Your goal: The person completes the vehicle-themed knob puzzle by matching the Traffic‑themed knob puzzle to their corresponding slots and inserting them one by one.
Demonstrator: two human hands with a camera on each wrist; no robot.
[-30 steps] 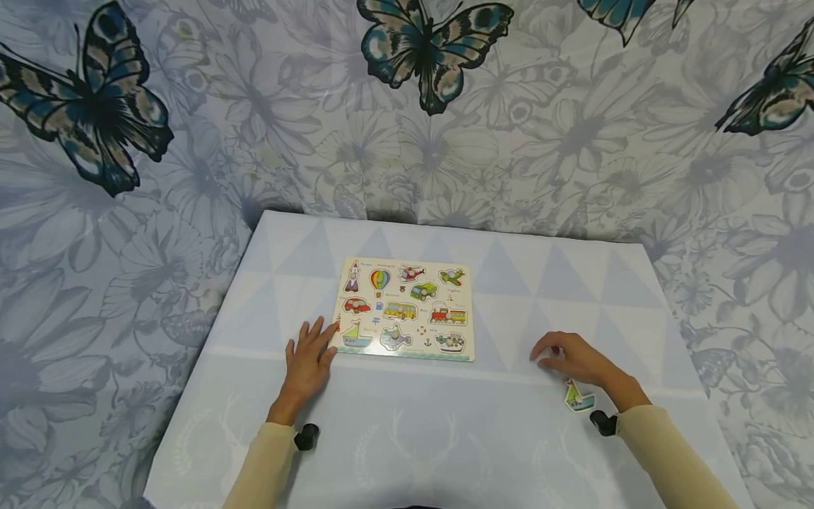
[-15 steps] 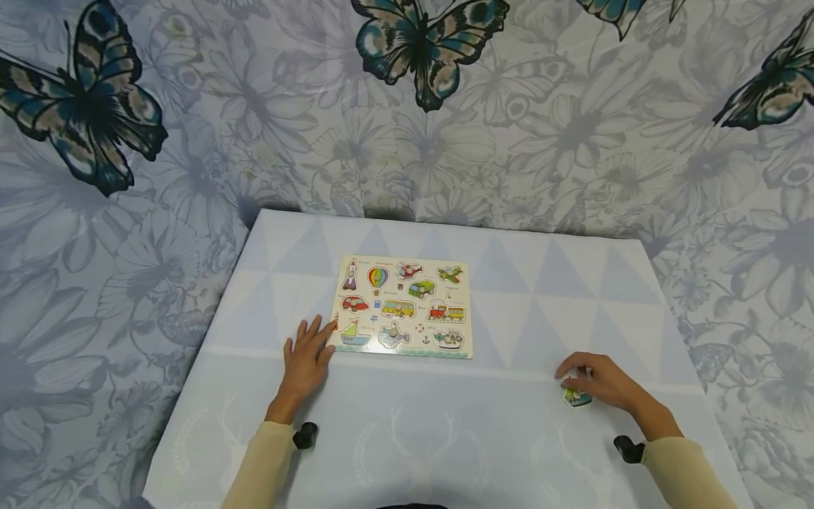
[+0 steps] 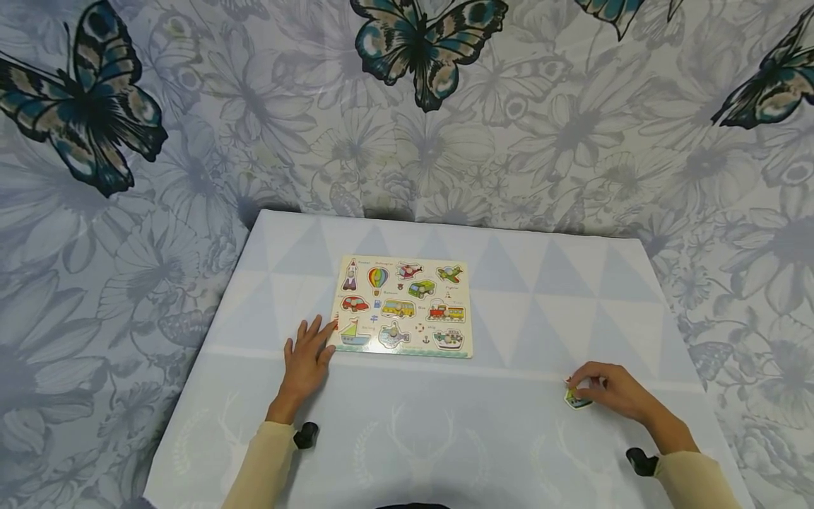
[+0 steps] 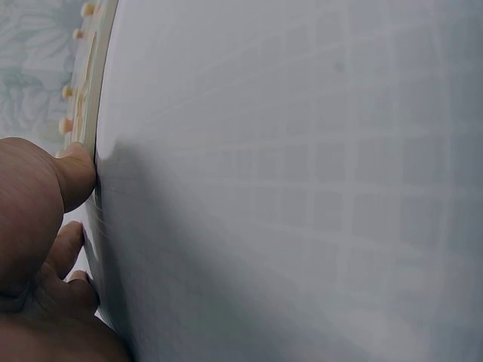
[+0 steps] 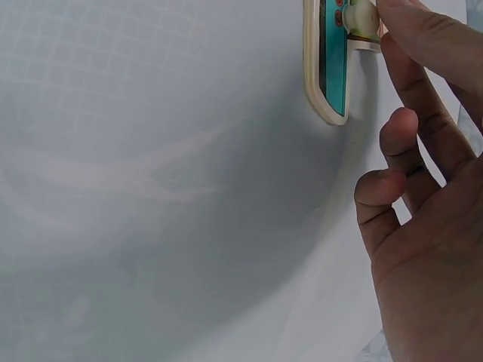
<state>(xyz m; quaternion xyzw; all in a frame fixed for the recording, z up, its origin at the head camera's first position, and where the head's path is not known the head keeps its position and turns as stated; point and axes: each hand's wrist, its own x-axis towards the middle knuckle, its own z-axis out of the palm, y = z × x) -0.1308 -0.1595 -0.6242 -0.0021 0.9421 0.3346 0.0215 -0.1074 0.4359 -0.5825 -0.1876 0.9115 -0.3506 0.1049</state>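
Observation:
A wooden peg puzzle board (image 3: 375, 329) with vehicle pictures lies flat on the table in the head view. My left hand (image 3: 307, 364) rests at its lower left corner with fingers spread, thumb against the board's edge (image 4: 92, 98) in the left wrist view. Far to the right, my right hand (image 3: 613, 389) pinches the sailboat puzzle piece (image 3: 577, 404) between thumb and forefinger. The right wrist view shows the round knob (image 5: 362, 19) on this piece at the thumb tip, with the other fingers loosely curled. Part of the piece is hidden behind the fingers.
The table (image 3: 420, 424) has a pale cloth with triangles and antlers. Its back edge meets a wall hanging (image 3: 267, 141) with flowers and butterflies. Other pieces, among them a yellow bus (image 3: 398, 309) and a red car (image 3: 355, 303), sit in the board.
My right hand has drawn back and to the right onto the sailboat piece, and its fingers have closed at the knob. The left hand has stayed by the board.

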